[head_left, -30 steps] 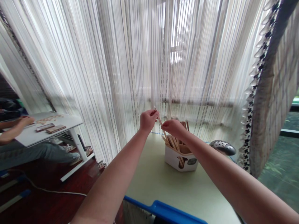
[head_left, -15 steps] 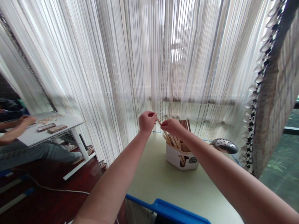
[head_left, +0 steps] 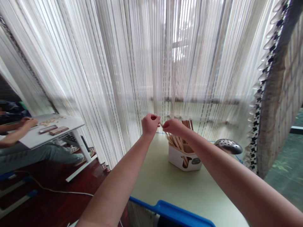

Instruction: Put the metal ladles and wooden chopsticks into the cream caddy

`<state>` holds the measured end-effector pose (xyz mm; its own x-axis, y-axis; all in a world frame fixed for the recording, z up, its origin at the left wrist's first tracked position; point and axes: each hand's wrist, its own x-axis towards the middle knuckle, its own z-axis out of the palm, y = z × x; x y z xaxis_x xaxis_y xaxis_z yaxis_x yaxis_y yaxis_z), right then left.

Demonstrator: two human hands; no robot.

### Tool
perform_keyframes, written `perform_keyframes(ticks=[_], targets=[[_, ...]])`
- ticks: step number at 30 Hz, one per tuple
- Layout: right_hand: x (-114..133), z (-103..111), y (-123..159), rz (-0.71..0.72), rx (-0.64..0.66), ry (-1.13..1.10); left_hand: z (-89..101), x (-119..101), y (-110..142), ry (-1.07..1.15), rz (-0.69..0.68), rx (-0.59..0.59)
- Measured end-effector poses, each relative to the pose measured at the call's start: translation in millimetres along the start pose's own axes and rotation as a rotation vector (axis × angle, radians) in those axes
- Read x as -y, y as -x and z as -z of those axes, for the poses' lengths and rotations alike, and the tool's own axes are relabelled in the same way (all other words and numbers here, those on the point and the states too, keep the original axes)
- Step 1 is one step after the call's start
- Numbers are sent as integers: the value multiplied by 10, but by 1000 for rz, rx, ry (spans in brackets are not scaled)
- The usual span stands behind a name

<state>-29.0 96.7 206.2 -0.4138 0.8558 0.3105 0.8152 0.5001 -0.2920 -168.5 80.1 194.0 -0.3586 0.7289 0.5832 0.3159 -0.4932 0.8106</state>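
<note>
Between my two hands runs a pale wooden chopstick (head_left: 161,124), of which only a short length shows. My left hand (head_left: 150,124) pinches its far end. My right hand (head_left: 174,127) has its fingertips closed on the nearer end, just left of and above the utensil holder. That white holder (head_left: 176,159) stands on the pale green table, filled with light chopsticks (head_left: 176,142) and a few darker brown ones (head_left: 188,125) behind my right wrist. A perforated metal skimmer (head_left: 228,146) leans out to the right, its handle hidden by my right forearm.
A blue-edged container (head_left: 182,212) sits at the table's (head_left: 151,176) near edge. Striped sheer curtains (head_left: 132,63) hang just behind. On the left, another person's hand (head_left: 28,122) works at a white table (head_left: 78,121) with small pieces and boxes. A cable (head_left: 59,191) crosses the dark floor.
Both hands stay almost in place; less of the chopstick shows between them, as my fingers have come slightly closer together. The view has shifted a little.
</note>
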Motion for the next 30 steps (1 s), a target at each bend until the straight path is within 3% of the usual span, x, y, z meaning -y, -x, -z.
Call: perform_keyframes(ticks=[12, 17, 21, 30], targets=[[-5, 40, 7, -29, 94, 63, 63, 106, 37, -30, 11, 98], [20, 66, 0, -24, -17, 170, 47, 178, 160, -59, 63, 117], [42, 54, -39, -27, 75, 172, 25, 239, 245, -40, 86, 114], [-13, 46, -75, -8, 122, 141, -38, 435, 419, 18, 109, 212]])
